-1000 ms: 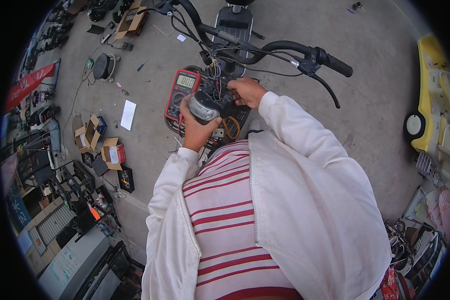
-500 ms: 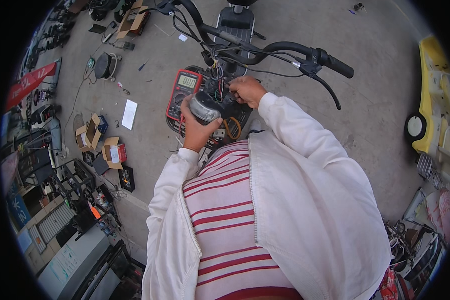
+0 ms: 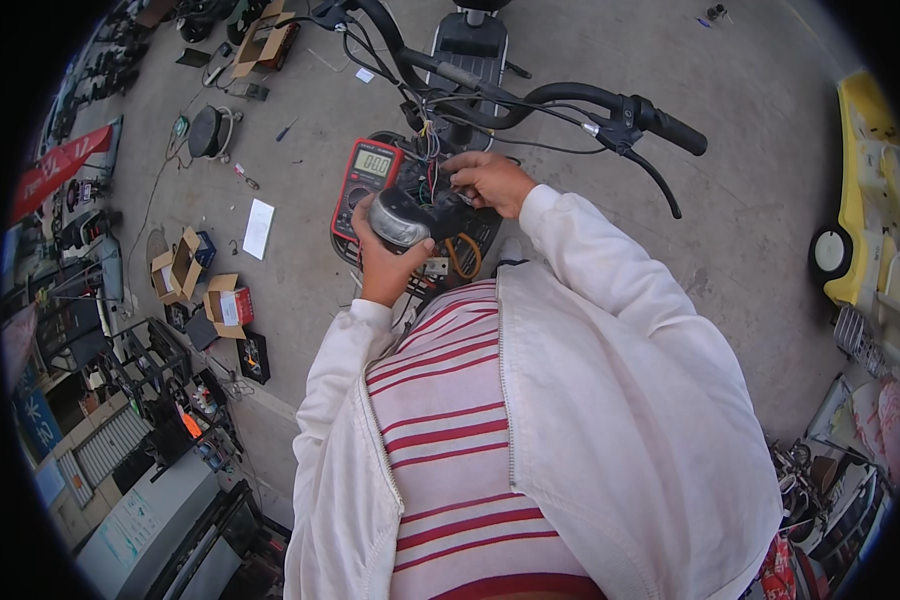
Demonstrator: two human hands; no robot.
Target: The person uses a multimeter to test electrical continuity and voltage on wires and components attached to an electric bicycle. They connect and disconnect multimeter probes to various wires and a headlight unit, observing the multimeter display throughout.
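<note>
My left hand (image 3: pixel 386 262) grips a black-and-clear lamp unit (image 3: pixel 400 215) beside a red multimeter (image 3: pixel 355 185) with a lit display. My right hand (image 3: pixel 492 182) is at the exposed wires (image 3: pixel 432 170) right of the lamp, fingers pinched on something too small to make out. Both are at the front of an electric scooter (image 3: pixel 465 62), below its black handlebar (image 3: pixel 570 92) with cables and brake levers. An orange cable loop (image 3: pixel 465 262) hangs just below the lamp.
Open cardboard boxes (image 3: pixel 175 275), a white sheet (image 3: pixel 258 228), a screwdriver (image 3: pixel 286 128) and a round black object (image 3: pixel 207 130) lie on the concrete floor (image 3: pixel 700 250) to the left. A yellow toy car (image 3: pixel 850 200) stands at the right, and piled parts (image 3: pixel 150 380) line the left.
My left hand and the lamp have shifted slightly left and down. My right hand has edged slightly left, still among the wires.
</note>
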